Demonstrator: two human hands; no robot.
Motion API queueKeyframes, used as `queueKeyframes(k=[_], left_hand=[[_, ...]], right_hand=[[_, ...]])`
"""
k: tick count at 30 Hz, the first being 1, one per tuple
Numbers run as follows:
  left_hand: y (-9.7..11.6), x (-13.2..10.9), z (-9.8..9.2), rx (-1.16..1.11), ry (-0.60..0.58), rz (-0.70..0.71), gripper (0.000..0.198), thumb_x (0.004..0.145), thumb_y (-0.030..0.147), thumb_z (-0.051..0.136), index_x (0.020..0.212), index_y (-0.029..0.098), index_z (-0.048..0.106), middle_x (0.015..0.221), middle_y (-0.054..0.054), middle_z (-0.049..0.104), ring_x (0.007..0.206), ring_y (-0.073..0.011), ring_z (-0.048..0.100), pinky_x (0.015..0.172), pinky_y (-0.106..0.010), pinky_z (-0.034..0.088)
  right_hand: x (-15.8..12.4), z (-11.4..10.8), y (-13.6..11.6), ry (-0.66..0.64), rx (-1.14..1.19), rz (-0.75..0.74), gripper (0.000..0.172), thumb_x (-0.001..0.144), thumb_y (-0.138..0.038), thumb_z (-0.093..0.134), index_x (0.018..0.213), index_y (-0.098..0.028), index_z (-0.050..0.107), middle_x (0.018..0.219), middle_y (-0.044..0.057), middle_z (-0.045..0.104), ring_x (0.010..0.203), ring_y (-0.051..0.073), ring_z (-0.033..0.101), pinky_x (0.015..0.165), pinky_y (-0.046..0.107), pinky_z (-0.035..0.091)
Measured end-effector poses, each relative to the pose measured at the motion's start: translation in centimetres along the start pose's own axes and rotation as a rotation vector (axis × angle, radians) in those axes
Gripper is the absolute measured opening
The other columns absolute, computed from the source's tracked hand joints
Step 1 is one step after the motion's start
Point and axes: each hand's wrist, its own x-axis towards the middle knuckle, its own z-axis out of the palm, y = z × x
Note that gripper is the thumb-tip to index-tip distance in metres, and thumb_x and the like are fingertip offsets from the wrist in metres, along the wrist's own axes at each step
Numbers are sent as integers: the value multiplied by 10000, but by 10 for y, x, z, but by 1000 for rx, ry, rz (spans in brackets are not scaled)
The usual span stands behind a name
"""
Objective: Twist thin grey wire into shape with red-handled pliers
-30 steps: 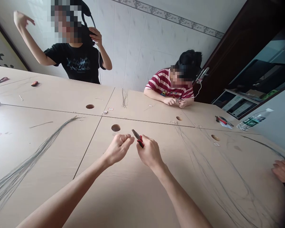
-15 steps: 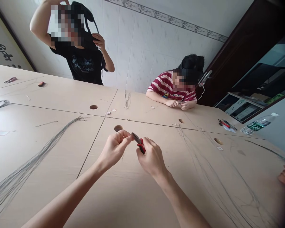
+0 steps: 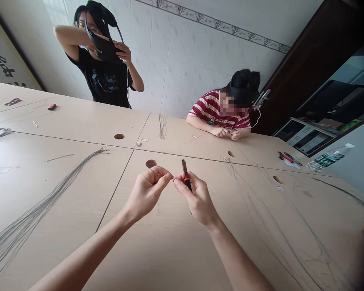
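Note:
My left hand (image 3: pixel 148 190) is pinched shut on a thin wire (image 3: pixel 158 205), whose loose length hangs below the fingers. Red-and-black pliers (image 3: pixel 184 171) rest in my right hand (image 3: pixel 198 198), jaws pointing up and away from the wire. The right thumb and index fingertips meet close to the left fingertips, at a tiny light-coloured bit on the wire's end; its exact shape is too small to make out. Both hands are raised over the table (image 3: pixel 133 250).
A bundle of thin wires (image 3: pixel 60 184) lies to the left, with more wires (image 3: pixel 269 226) on the right. Beyond my left hand is a round table hole (image 3: pixel 151 163). Two people sit across, one holding a black headset (image 3: pixel 104 40). A plastic bottle (image 3: pixel 330 157) lies at the right.
The pliers' jaws have swung away from the left fingertips and now point upward. My right thumb and index finger have come to the wire's end. The person opposite has lowered an arm across the headset.

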Motion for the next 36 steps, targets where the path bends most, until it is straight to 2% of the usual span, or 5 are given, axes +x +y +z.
queueKeyframes(k=[8,12,16,22,36], left_hand=[[3,-3,1,37,-19,22,258,887,383,526,755,169,581,518,78,283,445,-63,176,403,-218,143],[8,-4,0,53,-7,77,174,857,314,544,843,168,637,513,86,264,443,-70,211,405,-217,178],[6,-4,-4,103,16,143,124,836,266,563,842,176,649,517,86,285,448,-68,244,411,-208,215],[0,-1,-6,155,12,194,106,842,258,577,847,178,645,529,90,268,458,-64,236,417,-198,225],[3,0,-6,194,-17,154,121,840,261,579,756,182,617,519,87,262,460,-62,217,407,-197,191]], right_hand=[[-1,-1,-2,15,-32,-25,233,902,-375,546,753,-212,473,643,-47,366,565,108,334,533,249,324],[0,-3,-1,22,-160,-100,203,910,-361,540,781,-210,499,657,-39,429,587,115,397,570,254,358],[2,-5,1,65,-325,-163,178,918,-332,527,791,-208,513,724,-8,509,683,140,465,649,272,397],[2,-8,3,87,-434,-223,150,920,-298,528,797,-219,495,744,-6,527,730,155,486,710,289,416],[2,-10,1,86,-464,-253,125,914,-269,531,802,-222,501,746,-8,530,717,153,493,714,288,425]])
